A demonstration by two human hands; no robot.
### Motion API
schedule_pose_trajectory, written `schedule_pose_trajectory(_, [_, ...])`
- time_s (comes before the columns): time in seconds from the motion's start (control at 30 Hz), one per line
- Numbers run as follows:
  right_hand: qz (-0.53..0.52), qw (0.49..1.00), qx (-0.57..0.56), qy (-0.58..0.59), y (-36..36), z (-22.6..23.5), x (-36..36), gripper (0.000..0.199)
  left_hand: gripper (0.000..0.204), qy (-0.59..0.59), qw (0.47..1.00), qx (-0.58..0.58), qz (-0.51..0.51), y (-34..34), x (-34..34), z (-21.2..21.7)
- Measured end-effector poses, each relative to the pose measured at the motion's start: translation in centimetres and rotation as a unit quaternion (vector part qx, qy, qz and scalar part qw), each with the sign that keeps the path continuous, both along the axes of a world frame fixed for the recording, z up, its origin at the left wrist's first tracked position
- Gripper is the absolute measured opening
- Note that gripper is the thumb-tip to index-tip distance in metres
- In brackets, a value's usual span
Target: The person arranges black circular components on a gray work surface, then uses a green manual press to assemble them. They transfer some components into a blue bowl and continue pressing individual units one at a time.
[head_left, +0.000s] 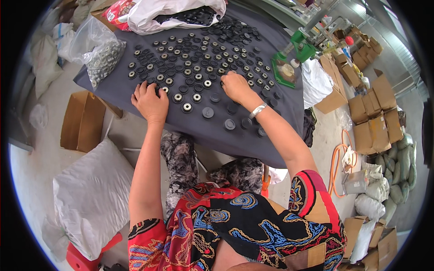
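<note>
Many black round plastic caps [207, 112] and silver ball bearings [187, 107] seated in black rings lie spread over a dark cloth-covered table [190, 128]. My left hand [152, 103] rests at the near left of the spread, its fingers curled down around a black round piece [157, 90] showing beside the thumb. Bearings in rings lie just right of it. Near the middle, my right hand [237, 88] is closed in a pinch, palm down. A dark piece shows at its fingertips, mostly hidden by the fingers.
A clear bag of bearings [105, 61] stands at the table's left edge. At the back lie a white sack [149, 16] holding black parts and a heap of black caps [233, 30]. A green hand press [285, 72] stands right. Cartons [81, 122] and a stuffed sack [92, 194] sit on the floor.
</note>
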State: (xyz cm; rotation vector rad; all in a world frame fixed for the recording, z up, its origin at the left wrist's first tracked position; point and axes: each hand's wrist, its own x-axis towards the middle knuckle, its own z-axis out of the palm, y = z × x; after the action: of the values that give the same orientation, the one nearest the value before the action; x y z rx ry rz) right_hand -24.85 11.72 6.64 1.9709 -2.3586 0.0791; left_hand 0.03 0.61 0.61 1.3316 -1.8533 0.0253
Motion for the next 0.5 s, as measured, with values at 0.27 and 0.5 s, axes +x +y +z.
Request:
schedule_pose_trajectory(0.27, [-0.042, 0.998, -0.018, -0.047, 1.0, 2.9, -2.8, 0.019, 0.022, 0.003, 1.0, -0.002, -0.002, 0.1, 0.1, -0.2])
schedule_pose_trajectory(0.5, [-0.036, 0.998, 0.025, -0.051, 0.5, 1.6, -2.9, 0.024, 0.023, -0.01, 1.0, -0.001, 0.001, -0.2, -0.1, -0.1])
